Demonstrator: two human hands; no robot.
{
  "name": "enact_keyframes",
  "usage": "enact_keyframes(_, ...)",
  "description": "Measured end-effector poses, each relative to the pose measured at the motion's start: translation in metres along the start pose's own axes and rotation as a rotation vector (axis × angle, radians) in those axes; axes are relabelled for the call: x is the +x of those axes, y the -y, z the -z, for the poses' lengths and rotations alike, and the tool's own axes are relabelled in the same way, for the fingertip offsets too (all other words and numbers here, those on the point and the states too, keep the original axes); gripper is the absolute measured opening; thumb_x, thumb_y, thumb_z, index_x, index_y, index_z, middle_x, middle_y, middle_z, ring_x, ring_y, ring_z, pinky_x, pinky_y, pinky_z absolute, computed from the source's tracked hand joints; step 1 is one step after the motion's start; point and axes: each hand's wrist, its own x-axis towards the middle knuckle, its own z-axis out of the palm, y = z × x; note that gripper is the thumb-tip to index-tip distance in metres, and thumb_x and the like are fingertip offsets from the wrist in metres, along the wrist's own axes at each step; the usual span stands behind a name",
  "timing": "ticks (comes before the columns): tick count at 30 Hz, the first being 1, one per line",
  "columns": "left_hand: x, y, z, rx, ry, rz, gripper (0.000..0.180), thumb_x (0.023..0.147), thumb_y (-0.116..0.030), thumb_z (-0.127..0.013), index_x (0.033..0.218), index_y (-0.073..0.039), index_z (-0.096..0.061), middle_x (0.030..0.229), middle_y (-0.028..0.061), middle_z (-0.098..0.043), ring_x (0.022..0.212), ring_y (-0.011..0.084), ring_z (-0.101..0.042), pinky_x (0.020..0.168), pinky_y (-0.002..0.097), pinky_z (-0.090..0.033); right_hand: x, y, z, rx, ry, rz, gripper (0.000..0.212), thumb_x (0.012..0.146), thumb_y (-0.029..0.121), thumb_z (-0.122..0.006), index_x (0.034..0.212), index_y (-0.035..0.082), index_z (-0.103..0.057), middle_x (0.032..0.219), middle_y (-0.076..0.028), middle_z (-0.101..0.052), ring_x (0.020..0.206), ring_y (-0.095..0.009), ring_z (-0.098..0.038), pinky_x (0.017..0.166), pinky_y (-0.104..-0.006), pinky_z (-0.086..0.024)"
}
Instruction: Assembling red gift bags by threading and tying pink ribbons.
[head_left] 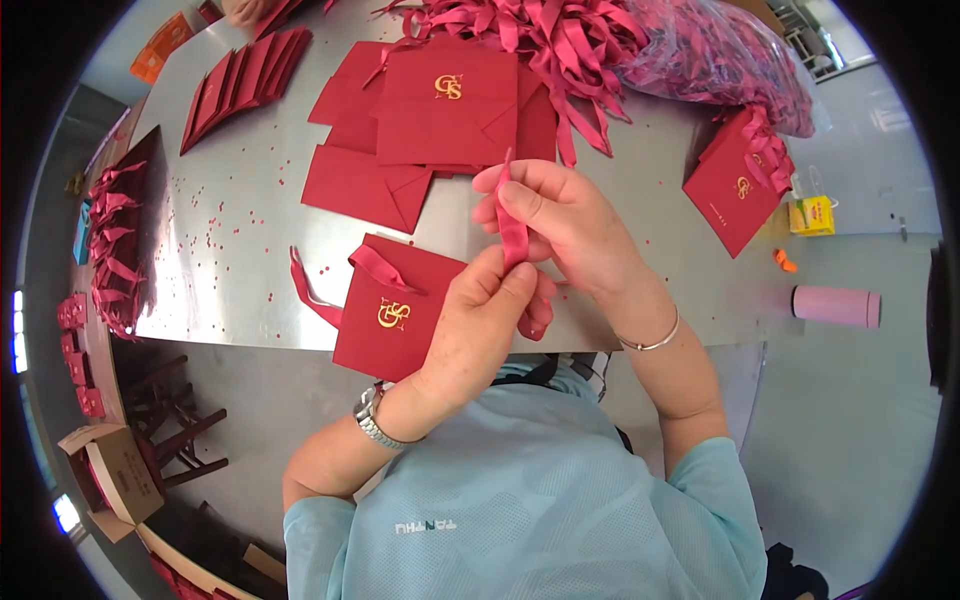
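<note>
A short pink-red ribbon (514, 236) is stretched between my two hands, above the table's near edge. My left hand (482, 318) pinches its lower end between thumb and fingers. Higher up, my right hand (562, 212) grips the same ribbon, and its tip sticks up past the fingers. Beside my left hand lies a red paper gift bag (378, 335) with a gold emblem, partly hidden by the wrist. One ribbon handle (378, 268) loops over that bag's top, and another ribbon (308, 292) trails off its left side.
Stacked red bags (448, 105) lie ahead on the metal table (240, 270), with a ribbon heap (530, 30) and a plastic bag of ribbons (715, 60) behind. A finished-looking bag (735, 185) sits right, near a pink bottle (838, 306). More bags (245, 85) lean far left.
</note>
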Motion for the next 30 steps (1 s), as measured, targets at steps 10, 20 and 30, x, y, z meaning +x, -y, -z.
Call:
enact_keyframes(10, -0.051, -0.02, 0.044, 1.136, -0.093, -0.735, 0.054, 0.078, -0.003, -0.071, 0.129, 0.002, -0.053, 0.12, 0.0201, -0.058, 0.108, 0.0386, -0.057, 0.091, 0.0424, -0.049, -0.006, -0.003, -0.002, -0.098, -0.175, 0.327, 0.026, 0.102, 0.013, -0.048, 0.12, 0.001, -0.063, 0.094, -0.001, -0.065, 0.086, -0.008, -0.058, 0.074, -0.0228, -0.048)
enact_keyframes(20, -0.048, -0.025, 0.117, 1.493, -0.556, -0.344, 0.03, 0.082, -0.011, -0.07, 0.108, 0.0, -0.063, 0.096, 0.0157, -0.064, 0.093, 0.0339, -0.06, 0.082, 0.0412, -0.049, 0.004, -0.05, -0.054, -0.903, 0.199, 0.272, 0.009, 0.088, 0.01, -0.062, 0.093, 0.004, -0.067, 0.098, -0.01, -0.062, 0.086, -0.023, -0.062, 0.076, -0.0351, -0.051)
enact_keyframes(30, -0.034, -0.026, 0.117, 0.836, -0.409, -0.163, 0.023, 0.083, -0.004, -0.066, 0.106, 0.002, -0.063, 0.09, 0.0152, -0.07, 0.082, 0.0251, -0.068, 0.073, 0.031, -0.053, 0.035, -0.038, -0.054, 0.048, 0.499, 0.095, 0.012, 0.096, 0.012, -0.06, 0.094, 0.001, -0.065, 0.142, -0.018, -0.05, 0.124, -0.026, -0.054, 0.101, -0.0384, -0.045)
